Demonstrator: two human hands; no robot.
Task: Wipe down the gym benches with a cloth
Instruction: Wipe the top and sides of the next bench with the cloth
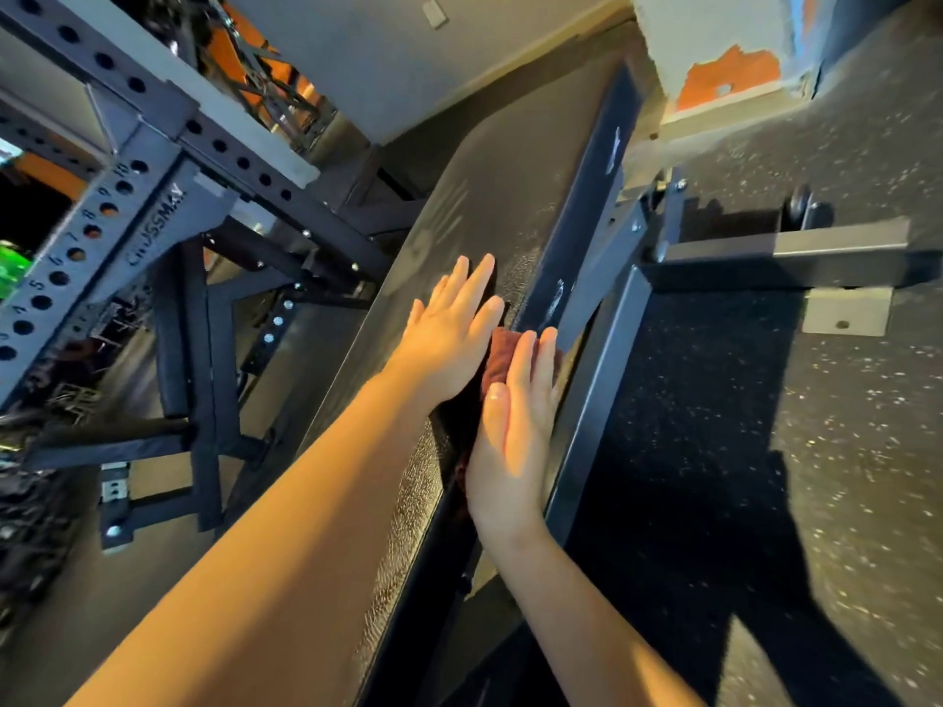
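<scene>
The bench (474,232) runs from near to far through the middle of the scene, its black padded top grained and dull, with a faint sheen along the near stretch. Its right side face (592,196) is dark and carries a few pale scuffs.

The left hand (449,339) lies flat on the top of the pad, fingers straight and slightly spread, holding nothing. The right hand (515,426) is also flat, fingers straight and together. It presses a reddish-brown cloth (497,357) against the pad's right edge, where top meets side. The cloth shows only between the two hands; the rest is hidden under the palm.

Below the pad a black steel frame (597,410) slants down to the floor. It joins a cross foot (796,247) reaching right, with a small wheel (798,206) just beyond it.

The floor (765,400) is black rubber flecked with pale specks, and a hard shadow (714,502) falls across it on the right.

To the left stands a grey rack (148,216) of square tubing drilled with numbered holes; its lettering I cannot fully read. At the far end are a plain grey wall (388,58) and a pale pillar with an orange patch (729,74).
</scene>
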